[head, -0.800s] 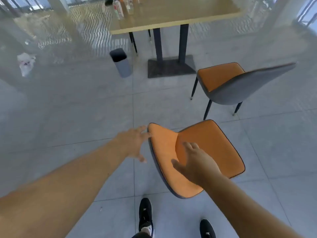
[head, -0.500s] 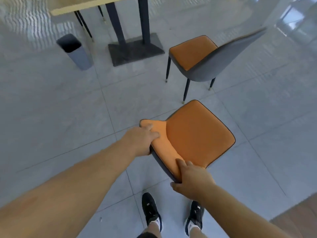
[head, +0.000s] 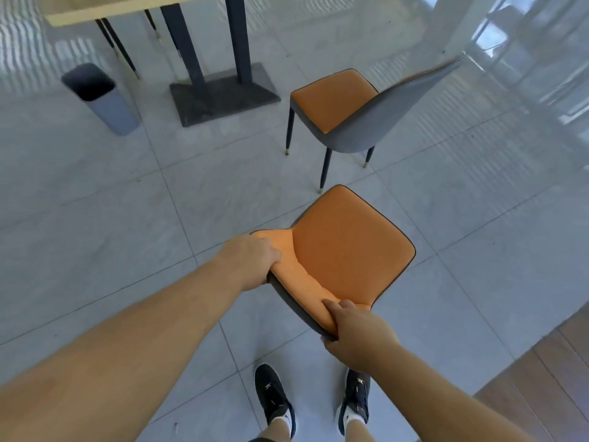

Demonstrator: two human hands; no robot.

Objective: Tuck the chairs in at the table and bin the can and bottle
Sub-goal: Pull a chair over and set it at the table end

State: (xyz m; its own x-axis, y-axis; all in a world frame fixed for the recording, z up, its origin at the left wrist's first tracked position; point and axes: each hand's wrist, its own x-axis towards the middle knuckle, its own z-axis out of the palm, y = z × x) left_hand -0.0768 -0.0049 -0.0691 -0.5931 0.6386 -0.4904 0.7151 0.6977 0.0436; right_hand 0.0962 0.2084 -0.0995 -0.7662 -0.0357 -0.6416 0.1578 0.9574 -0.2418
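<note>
I see both hands clamped on the backrest of the near chair (head: 347, 250): the left hand (head: 251, 261) wraps the top edge at its left end, and the right hand (head: 357, 330) pinches the edge at the near end, thumb on the orange padding. The chair stands on the grey tile floor (head: 95, 218), just in front of my two dark shoes (head: 275, 395). A second chair (head: 338, 103) stands beyond it, apart from the bench (head: 105, 9), whose pale top edge and dark pedestal base (head: 223, 94) show upper left. A grey bin (head: 102, 98) stands on the floor left of that base.
</note>
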